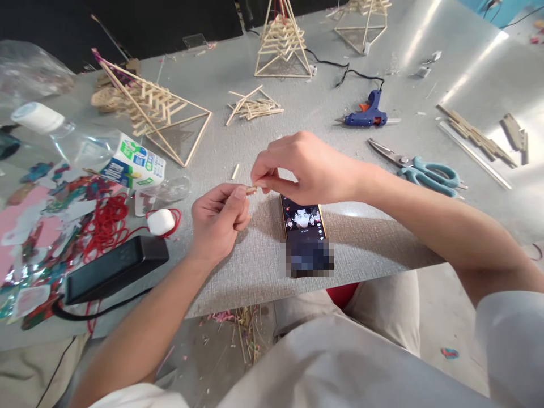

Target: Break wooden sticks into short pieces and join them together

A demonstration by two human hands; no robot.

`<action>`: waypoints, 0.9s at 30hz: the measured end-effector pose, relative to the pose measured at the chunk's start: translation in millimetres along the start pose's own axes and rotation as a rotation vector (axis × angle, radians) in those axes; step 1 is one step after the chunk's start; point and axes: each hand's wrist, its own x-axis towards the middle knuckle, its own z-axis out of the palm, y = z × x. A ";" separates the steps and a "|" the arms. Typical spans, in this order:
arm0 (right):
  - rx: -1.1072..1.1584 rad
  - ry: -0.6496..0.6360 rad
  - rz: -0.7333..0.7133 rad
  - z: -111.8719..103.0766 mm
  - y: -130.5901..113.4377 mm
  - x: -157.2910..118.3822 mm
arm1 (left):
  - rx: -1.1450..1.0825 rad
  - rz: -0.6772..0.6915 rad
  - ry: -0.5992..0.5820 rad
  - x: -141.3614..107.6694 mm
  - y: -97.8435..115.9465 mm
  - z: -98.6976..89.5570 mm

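Note:
My left hand (221, 218) is closed, pinching a small piece of wooden stick (251, 191) between thumb and forefinger. At the far end of that piece, my right hand (293, 167) pinches with its fingertips; whether it grips the same piece or something tiny on it, I cannot make out. Just beyond the hands lies a short loose stick (235, 171). A phone (302, 226) with a lit screen lies below my right hand. Farther back is a pile of thin wooden sticks (257, 107).
Stick pyramids (283, 48) stand at the back, another (170, 113) at left. A blue glue gun (368, 113) and teal-handled scissors (425, 170) lie right. Leftward are a plastic bottle (136, 161), red cord (106, 224), a black device (119, 269) and colourful scraps (34, 221).

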 end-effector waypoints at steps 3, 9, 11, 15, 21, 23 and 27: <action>0.045 -0.048 0.004 -3.3 -0.8 -0.2 | -0.005 0.006 -0.012 -0.3 0.7 -0.1; 0.103 -0.141 0.032 -11.0 -3.2 -0.1 | 0.011 0.034 -0.027 -2.6 0.4 1.4; 0.111 -0.150 0.027 -13.9 -3.7 -0.1 | 0.017 0.043 -0.031 -2.9 -0.5 1.6; 0.078 -0.176 0.007 -18.0 -3.5 -0.9 | 0.022 0.063 -0.035 -2.6 -2.6 0.5; -0.006 -0.118 -0.044 -15.7 0.5 -3.5 | 0.068 0.060 -0.005 -2.5 -3.1 -0.1; -0.019 -0.123 -0.062 -14.2 2.0 -4.2 | 0.091 0.063 0.001 -2.6 -3.3 0.0; -0.026 -0.117 -0.073 -9.6 2.5 -3.6 | 0.142 0.072 -0.014 -4.8 -6.5 -0.9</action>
